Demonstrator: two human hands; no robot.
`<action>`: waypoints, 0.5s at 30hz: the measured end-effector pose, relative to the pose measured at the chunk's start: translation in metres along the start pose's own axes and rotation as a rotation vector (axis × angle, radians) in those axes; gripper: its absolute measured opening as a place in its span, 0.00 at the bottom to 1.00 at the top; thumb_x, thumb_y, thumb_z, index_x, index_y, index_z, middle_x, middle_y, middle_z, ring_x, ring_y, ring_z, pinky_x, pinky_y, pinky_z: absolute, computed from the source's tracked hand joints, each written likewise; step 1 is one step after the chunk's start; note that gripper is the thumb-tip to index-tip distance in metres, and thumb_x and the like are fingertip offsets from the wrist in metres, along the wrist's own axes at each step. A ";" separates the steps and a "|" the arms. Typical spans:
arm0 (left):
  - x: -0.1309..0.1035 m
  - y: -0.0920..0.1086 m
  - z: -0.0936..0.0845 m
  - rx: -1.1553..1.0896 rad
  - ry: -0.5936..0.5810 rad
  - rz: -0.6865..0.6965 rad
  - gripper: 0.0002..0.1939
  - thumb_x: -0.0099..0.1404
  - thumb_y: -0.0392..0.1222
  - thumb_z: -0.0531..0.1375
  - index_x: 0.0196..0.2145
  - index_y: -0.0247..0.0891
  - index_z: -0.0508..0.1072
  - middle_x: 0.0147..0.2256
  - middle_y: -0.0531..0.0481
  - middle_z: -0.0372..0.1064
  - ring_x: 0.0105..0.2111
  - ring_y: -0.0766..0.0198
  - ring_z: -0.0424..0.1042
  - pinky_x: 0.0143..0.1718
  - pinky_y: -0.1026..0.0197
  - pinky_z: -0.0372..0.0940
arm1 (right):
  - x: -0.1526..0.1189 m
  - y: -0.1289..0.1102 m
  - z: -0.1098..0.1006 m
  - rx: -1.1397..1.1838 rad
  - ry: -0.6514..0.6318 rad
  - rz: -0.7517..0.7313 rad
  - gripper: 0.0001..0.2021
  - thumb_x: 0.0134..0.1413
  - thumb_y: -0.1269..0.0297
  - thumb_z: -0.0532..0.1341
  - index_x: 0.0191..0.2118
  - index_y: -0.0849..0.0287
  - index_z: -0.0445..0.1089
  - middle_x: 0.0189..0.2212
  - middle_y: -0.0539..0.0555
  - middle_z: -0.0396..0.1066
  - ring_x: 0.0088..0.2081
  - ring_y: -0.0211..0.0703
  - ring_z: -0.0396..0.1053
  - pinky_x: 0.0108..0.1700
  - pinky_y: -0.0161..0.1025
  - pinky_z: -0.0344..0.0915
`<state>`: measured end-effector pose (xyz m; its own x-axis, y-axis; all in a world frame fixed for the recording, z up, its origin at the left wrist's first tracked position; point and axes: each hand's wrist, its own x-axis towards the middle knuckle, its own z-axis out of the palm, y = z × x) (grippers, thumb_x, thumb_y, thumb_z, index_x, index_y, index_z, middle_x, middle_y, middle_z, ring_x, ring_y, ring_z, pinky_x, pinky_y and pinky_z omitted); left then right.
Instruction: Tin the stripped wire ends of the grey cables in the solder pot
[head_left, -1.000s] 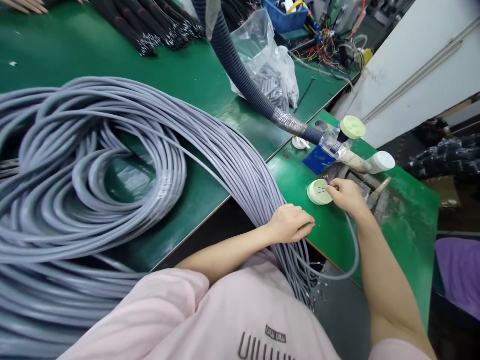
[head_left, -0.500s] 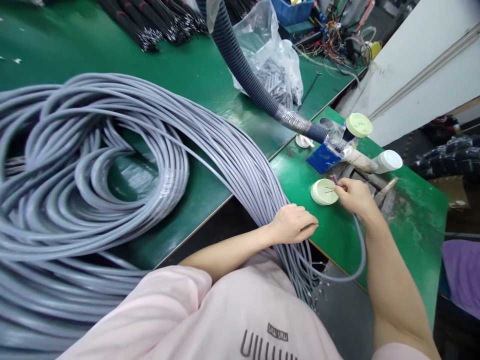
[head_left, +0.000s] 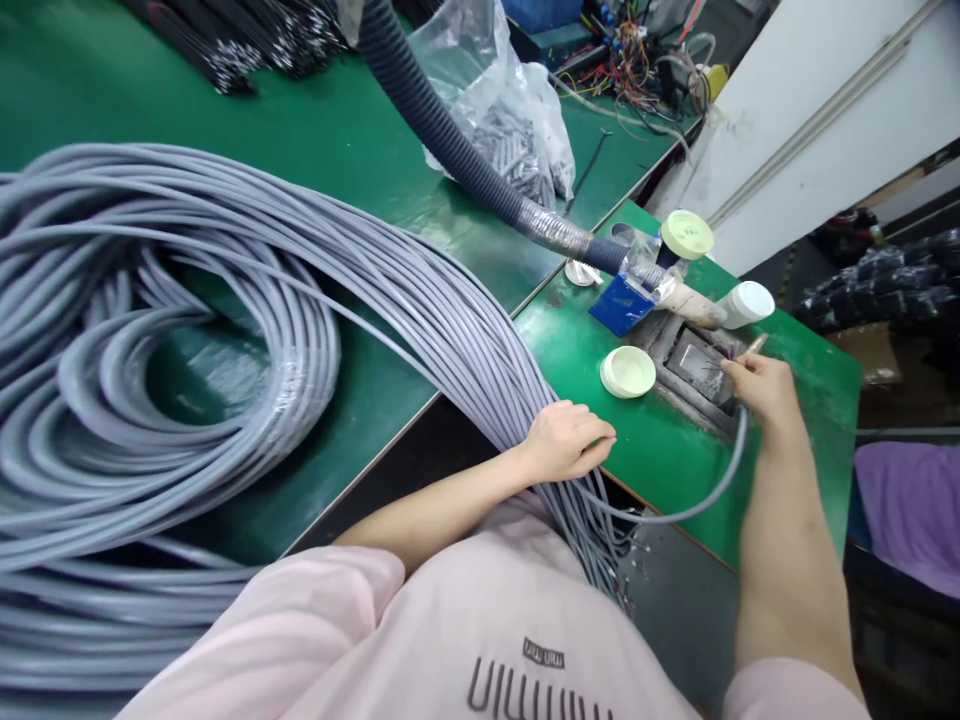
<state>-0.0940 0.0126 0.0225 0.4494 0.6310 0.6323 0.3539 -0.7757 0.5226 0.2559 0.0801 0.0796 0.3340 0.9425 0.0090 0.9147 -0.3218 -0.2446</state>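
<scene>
My right hand (head_left: 766, 388) pinches the end of a grey cable (head_left: 711, 497), whose thin stripped wires point left over a small rectangular solder pot (head_left: 699, 366) with a silvery surface. The cable curves from that hand down and left to the bundle. My left hand (head_left: 568, 441) lies across the bundle of grey cables (head_left: 465, 330), fingers curled round its near side; the fingertips are partly hidden. A round cream tub (head_left: 628, 371) stands on the green bench just left of the solder pot. Loose cable ends (head_left: 611, 585) hang at the bench edge below my left hand.
A dark ribbed hose (head_left: 465, 145) runs to a taped nozzle (head_left: 690, 302) beside the pot. Near it stand a yellow-lidded jar (head_left: 686, 234) and a white cup (head_left: 748, 304). Coiled cables (head_left: 300, 390) cover the left bench. Behind sits a plastic bag (head_left: 510, 140) of grey pieces.
My right hand has moved the cable end from above the cream tub to the right, over the solder pot. My left hand stays on the bundle. The view has shifted slightly.
</scene>
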 end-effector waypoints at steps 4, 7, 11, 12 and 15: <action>0.000 0.001 -0.001 -0.006 -0.001 0.000 0.10 0.67 0.43 0.54 0.33 0.39 0.73 0.23 0.54 0.70 0.24 0.69 0.66 0.28 0.61 0.53 | 0.008 0.001 0.009 0.014 0.012 0.086 0.14 0.49 0.55 0.60 0.21 0.59 0.67 0.16 0.51 0.63 0.24 0.40 0.61 0.28 0.38 0.54; 0.001 0.002 -0.002 -0.004 0.008 0.001 0.09 0.67 0.42 0.55 0.33 0.39 0.73 0.22 0.54 0.69 0.24 0.69 0.66 0.28 0.61 0.53 | 0.013 0.001 0.010 0.000 0.008 0.120 0.13 0.47 0.56 0.61 0.21 0.59 0.68 0.17 0.51 0.65 0.25 0.42 0.62 0.30 0.38 0.55; 0.001 0.002 -0.003 0.002 0.016 0.007 0.10 0.67 0.42 0.54 0.33 0.38 0.73 0.22 0.54 0.69 0.23 0.69 0.65 0.27 0.61 0.52 | 0.016 0.000 0.009 -0.048 -0.010 0.116 0.12 0.47 0.57 0.60 0.21 0.59 0.69 0.19 0.52 0.66 0.26 0.43 0.63 0.31 0.39 0.55; 0.001 0.002 -0.003 0.000 0.017 0.010 0.10 0.67 0.42 0.55 0.33 0.38 0.73 0.22 0.54 0.69 0.23 0.69 0.65 0.27 0.61 0.52 | 0.016 -0.001 0.009 -0.061 -0.017 0.119 0.12 0.47 0.57 0.60 0.22 0.59 0.70 0.20 0.52 0.67 0.26 0.43 0.63 0.31 0.39 0.55; 0.002 0.002 -0.003 -0.002 0.030 0.018 0.09 0.67 0.42 0.55 0.32 0.38 0.73 0.21 0.54 0.68 0.22 0.69 0.64 0.27 0.61 0.51 | 0.017 -0.001 0.011 -0.089 -0.031 0.131 0.12 0.47 0.57 0.60 0.22 0.59 0.71 0.19 0.53 0.67 0.26 0.43 0.63 0.30 0.39 0.56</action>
<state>-0.0947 0.0119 0.0264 0.4308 0.6168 0.6587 0.3446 -0.7871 0.5117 0.2579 0.0980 0.0697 0.4458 0.8939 -0.0473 0.8809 -0.4474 -0.1546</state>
